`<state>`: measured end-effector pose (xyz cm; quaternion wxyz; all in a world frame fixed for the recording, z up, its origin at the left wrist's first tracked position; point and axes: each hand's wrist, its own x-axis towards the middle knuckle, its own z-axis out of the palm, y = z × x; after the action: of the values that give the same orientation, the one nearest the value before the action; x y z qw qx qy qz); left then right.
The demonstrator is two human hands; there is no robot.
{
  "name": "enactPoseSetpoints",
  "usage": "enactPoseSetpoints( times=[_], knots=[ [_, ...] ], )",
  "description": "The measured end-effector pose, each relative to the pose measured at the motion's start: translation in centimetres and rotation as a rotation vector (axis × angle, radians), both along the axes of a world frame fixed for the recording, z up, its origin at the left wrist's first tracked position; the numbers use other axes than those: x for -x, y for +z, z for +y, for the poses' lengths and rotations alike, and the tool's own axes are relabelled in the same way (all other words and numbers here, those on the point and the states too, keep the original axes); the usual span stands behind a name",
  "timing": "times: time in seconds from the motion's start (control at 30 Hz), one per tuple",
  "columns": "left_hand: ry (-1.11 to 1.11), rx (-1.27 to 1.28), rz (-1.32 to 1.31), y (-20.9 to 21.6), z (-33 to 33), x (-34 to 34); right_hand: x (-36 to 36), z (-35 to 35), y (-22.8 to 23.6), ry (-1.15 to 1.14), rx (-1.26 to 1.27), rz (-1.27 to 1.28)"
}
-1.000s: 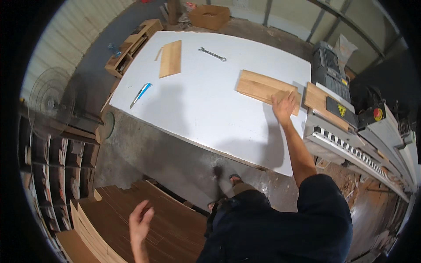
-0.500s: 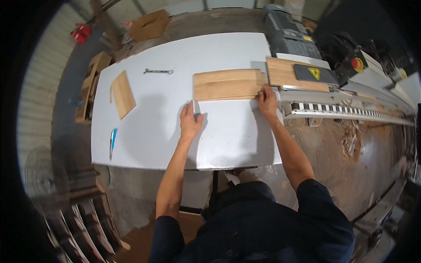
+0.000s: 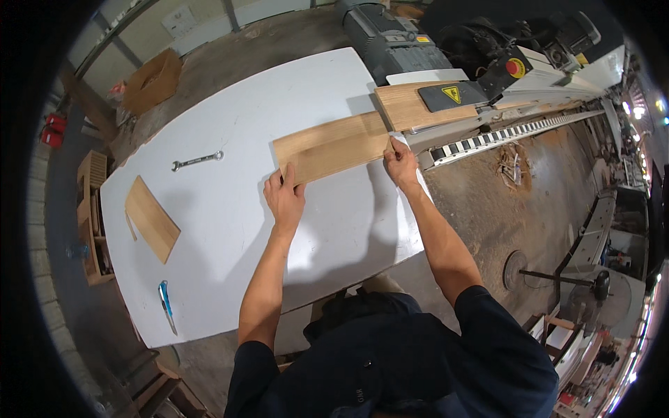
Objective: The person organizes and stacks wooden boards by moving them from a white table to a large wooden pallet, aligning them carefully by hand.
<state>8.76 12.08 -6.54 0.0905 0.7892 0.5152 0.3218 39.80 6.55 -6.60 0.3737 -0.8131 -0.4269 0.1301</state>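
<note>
A light wooden plank [image 3: 331, 150] lies across the right part of a white table, its right end close to the machine. At its near left corner my left hand [image 3: 284, 202] grips the edge, fingertips on the top face. My right hand [image 3: 402, 166] pinches the near right corner. The plank's near part looks darker than its far strip; whether a second plank lies under it I cannot tell. Another wooden board [image 3: 418, 104] sits in the machine, partly beneath a dark cover with a yellow warning sign [image 3: 451, 95].
On the white table [image 3: 230, 216] lie a wrench [image 3: 198, 161], a loose wooden piece [image 3: 153, 219] and a blue utility knife [image 3: 167, 306]. A machine with a grey motor [image 3: 397, 49], red stop button [image 3: 515, 67] and conveyor track [image 3: 502, 132] stands right. A cardboard box [image 3: 153, 80] is behind.
The view has turned, so the table appears rotated. My left hand has come from just beside the plank onto its near left corner. My right hand stays at the right corner.
</note>
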Motion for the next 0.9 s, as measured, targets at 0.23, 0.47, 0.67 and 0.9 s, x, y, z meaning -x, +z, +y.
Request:
enactPoseSetpoints(
  times=[0.23, 0.47, 0.67, 0.9],
  knots=[
    [-0.015, 0.022, -0.036, 0.4, -5.2, 2.2, 0.7, -3.7, -0.2, 0.063, -0.036, 0.152],
    [0.007, 0.088, -0.028, 1.5, -10.2, 3.7, 0.1, -4.0, 0.9, 0.091, -0.004, 0.121],
    [-0.015, 0.081, 0.009, 2.1, -9.9, 3.0, -0.2, 2.5, 4.5, -0.098, -0.531, 1.458],
    [0.012, 0.472, -0.486, 7.3, -11.3, -0.1, 6.1, 0.0, 4.3, -0.038, -0.321, 1.487]
  ],
)
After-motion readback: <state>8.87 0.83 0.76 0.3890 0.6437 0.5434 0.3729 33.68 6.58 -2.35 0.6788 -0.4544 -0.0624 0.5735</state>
